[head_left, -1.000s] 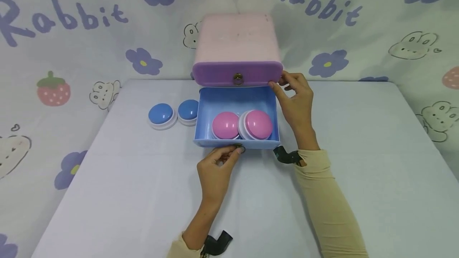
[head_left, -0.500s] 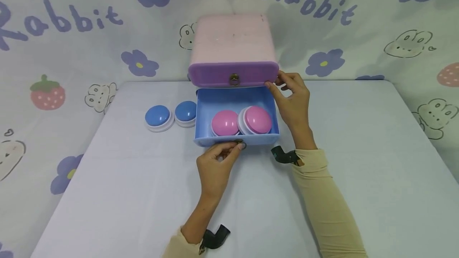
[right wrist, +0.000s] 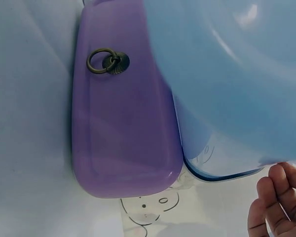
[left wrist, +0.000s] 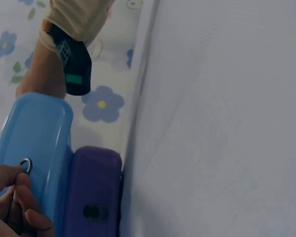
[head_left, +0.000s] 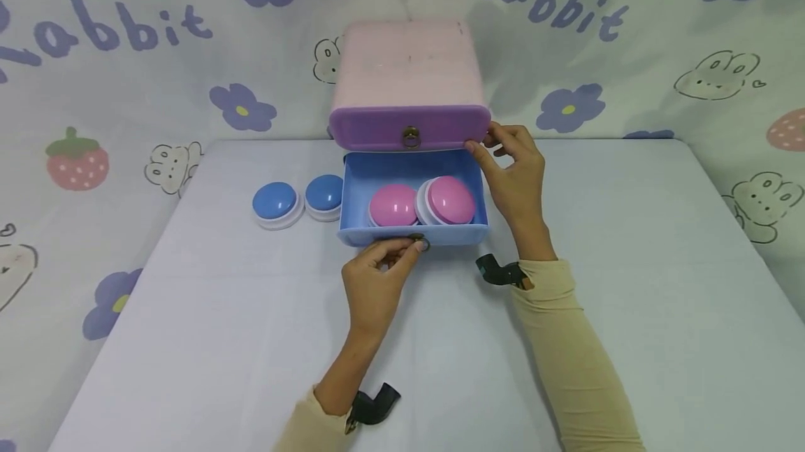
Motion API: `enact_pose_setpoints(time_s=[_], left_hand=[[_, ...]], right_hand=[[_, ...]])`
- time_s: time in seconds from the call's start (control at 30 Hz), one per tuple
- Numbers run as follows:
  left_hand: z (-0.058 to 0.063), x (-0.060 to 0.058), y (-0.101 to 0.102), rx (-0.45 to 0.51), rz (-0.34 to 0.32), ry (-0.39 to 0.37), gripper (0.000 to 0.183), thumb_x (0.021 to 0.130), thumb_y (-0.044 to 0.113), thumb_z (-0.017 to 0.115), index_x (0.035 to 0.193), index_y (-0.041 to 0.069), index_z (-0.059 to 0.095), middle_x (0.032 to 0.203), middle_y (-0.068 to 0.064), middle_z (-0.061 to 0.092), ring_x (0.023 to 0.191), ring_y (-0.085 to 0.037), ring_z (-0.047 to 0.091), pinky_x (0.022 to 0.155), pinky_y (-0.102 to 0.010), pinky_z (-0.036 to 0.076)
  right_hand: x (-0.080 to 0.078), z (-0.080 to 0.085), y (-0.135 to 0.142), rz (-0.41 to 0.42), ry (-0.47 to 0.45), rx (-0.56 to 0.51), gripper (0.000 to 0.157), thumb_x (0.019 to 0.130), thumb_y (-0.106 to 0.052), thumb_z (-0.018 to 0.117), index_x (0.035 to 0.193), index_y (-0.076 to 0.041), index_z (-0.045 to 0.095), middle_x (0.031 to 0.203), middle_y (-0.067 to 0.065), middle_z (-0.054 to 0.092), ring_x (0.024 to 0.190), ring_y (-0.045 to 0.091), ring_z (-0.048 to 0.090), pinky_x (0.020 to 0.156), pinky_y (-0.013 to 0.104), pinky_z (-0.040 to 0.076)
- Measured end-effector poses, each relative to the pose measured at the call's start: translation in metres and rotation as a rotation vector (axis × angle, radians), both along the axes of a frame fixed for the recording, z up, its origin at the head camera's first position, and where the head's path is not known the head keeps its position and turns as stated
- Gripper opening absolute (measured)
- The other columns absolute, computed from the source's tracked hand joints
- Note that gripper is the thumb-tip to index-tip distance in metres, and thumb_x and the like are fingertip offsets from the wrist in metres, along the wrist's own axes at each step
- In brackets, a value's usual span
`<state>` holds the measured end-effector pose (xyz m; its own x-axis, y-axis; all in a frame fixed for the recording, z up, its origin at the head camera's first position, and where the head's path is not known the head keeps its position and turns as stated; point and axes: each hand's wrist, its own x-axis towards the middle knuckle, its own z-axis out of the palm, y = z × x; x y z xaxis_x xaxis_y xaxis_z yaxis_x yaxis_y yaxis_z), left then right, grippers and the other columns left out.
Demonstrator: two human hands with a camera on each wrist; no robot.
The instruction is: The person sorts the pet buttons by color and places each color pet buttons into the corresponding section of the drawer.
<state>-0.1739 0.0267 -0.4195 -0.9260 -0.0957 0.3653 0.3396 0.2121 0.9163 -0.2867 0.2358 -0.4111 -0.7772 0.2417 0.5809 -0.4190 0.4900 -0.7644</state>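
A small pink drawer cabinet (head_left: 411,64) stands at the back of the table. Its blue drawer (head_left: 409,164) is pulled partly out, below a closed purple drawer (head_left: 371,129). My left hand (head_left: 374,291) pinches the ring pull (left wrist: 26,166) on the blue drawer front between thumb and fingers. With the thumb on the purple drawer's lower right corner and the fingers at the cabinet's side, my right hand (head_left: 518,176) grips the cabinet. Inside the blue drawer lie two pink domed buttons, one flat (head_left: 393,205) and one tilted against it (head_left: 451,200).
Left of the drawer, two blue domed buttons with white bases, one farther out (head_left: 274,200) and one nearer (head_left: 323,193), sit on the white table (head_left: 207,312). A lower purple drawer (right wrist: 128,133) shows under the blue one. A patterned cloth (head_left: 629,82) hangs behind.
The blue drawer has slid a little further into the cabinet, and my left hand has moved forward with it. My right hand keeps its place on the cabinet.
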Motion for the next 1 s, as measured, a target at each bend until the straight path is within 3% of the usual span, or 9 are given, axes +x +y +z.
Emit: enact_pose_setpoints(time_s=[0.23,0.5,0.7,1.0], left_hand=[[-0.002,-0.005,-0.001,0.009,-0.008,-0.014,0.006,0.083,-0.001,0.079,0.087,-0.006,0.076,0.078,-0.012,0.071,0.071,-0.017,0.058,0.062,-0.026,0.048],[-0.033,-0.026,-0.004,0.018,-0.021,-0.008,0.010,0.085,0.012,0.081,0.090,0.003,0.079,0.082,-0.004,0.073,0.072,-0.017,0.061,0.062,-0.026,0.049],[-0.028,-0.039,-0.008,0.021,-0.004,-0.014,0.014,0.088,0.020,0.079,0.092,0.006,0.079,0.082,0.000,0.073,0.072,-0.014,0.063,0.061,-0.024,0.050],[-0.020,-0.051,-0.005,0.043,-0.016,-0.007,0.016,0.088,0.020,0.079,0.093,0.005,0.079,0.083,-0.002,0.073,0.074,-0.015,0.063,0.063,-0.024,0.051]], right_hand=[[0.000,-0.003,0.002,-0.002,-0.025,-0.001,0.046,0.088,-0.023,0.080,0.128,-0.005,0.068,0.107,0.010,0.063,0.100,0.017,0.057,0.087,0.030,0.045],[-0.002,-0.007,0.005,-0.006,-0.011,-0.010,0.045,0.088,-0.021,0.080,0.127,-0.004,0.068,0.107,0.010,0.064,0.098,0.017,0.057,0.087,0.032,0.046],[-0.001,-0.011,-0.001,0.008,-0.044,-0.010,0.046,0.089,-0.025,0.079,0.128,-0.005,0.068,0.107,0.008,0.063,0.099,0.017,0.057,0.088,0.031,0.045],[-0.002,-0.003,0.001,-0.002,0.007,0.000,0.043,0.088,-0.021,0.080,0.127,-0.006,0.070,0.105,0.009,0.064,0.097,0.016,0.057,0.086,0.032,0.045]])
